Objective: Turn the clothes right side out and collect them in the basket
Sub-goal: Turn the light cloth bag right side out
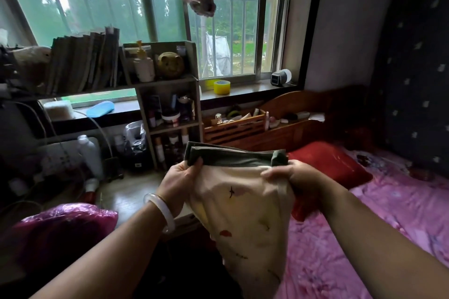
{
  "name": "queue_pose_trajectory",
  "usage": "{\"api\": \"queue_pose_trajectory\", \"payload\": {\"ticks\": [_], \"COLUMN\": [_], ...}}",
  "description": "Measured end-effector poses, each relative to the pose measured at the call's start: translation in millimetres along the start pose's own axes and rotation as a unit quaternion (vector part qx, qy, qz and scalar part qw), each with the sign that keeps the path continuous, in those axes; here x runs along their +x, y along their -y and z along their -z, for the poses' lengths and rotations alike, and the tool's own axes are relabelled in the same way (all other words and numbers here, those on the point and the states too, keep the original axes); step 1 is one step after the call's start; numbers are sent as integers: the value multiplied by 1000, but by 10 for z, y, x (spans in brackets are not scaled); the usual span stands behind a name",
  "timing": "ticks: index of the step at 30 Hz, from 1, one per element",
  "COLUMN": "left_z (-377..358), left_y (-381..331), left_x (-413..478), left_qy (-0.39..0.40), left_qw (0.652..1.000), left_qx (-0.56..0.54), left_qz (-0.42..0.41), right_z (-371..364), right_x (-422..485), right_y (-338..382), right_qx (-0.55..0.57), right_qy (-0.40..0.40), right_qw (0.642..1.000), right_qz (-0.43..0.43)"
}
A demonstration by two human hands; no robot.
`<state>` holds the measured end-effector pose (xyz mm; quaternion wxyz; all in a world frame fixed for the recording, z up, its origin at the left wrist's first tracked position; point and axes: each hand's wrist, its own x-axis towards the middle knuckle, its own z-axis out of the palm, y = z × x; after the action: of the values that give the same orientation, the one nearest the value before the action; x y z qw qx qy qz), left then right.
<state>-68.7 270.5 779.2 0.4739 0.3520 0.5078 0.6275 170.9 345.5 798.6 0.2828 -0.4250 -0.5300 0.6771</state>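
Note:
A cream garment with small printed birds and red marks hangs in front of me, topped by a dark green band. My left hand grips the garment's upper left edge, thumb over the band. My right hand pinches the upper right edge, where the green band bunches up. The cloth hangs down between my forearms toward the bed's edge. No basket shows in this view.
A bed with a pink floral sheet and a red pillow fills the right. A shiny magenta bundle lies at lower left. Shelves of bottles and books stand under the barred window, with clutter on the floor.

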Motion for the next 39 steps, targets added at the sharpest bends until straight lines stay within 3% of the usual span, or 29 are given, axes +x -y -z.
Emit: {"api": "queue_pose_trajectory", "payload": {"ticks": [3,6,8,10,11,14,15,17,19,22,25,28,31,34,36,39], "left_z": [38,146,207,207,197,105,103,91,59,-32,-204,-321,-384,-403,-411,-406], "left_y": [-74,-73,136,347,414,323,296,316,555,1030,1205,1281,1257,1190,1136,967], "left_x": [37,30,-42,-139,-159,-98,-39,24,-19,-181,-196,-128,-152,-165,-160,-102], "left_qy": [36,133,167,200,212,154,122,111,151,212,172,246,249,237,215,186], "left_qw": [997,981,982,960,958,967,963,966,975,948,948,938,942,947,964,968], "left_qx": [-73,-132,0,140,124,-148,-200,-191,-42,157,222,202,187,183,84,-55], "left_qz": [13,42,86,136,148,142,135,136,160,179,152,139,124,117,135,156], "right_z": [-6,-54,-107,-140,-114,62,77,32,-106,-289,-345,-332,-310,-220,-48,141], "right_x": [35,20,32,48,87,214,251,309,332,307,268,175,64,64,150,245], "right_y": [98,236,301,353,360,206,70,-232,-357,-81,324,581,752,748,566,-63], "right_qx": [84,171,193,227,273,434,441,356,310,356,426,436,400,406,356,231], "right_qy": [30,52,64,70,70,83,66,9,-18,-18,17,74,100,48,41,55], "right_qw": [995,982,978,971,960,896,895,934,948,932,904,897,911,908,926,971], "right_qz": [-37,-54,-42,-29,-12,38,31,-19,-66,-71,-31,14,30,94,121,19]}}
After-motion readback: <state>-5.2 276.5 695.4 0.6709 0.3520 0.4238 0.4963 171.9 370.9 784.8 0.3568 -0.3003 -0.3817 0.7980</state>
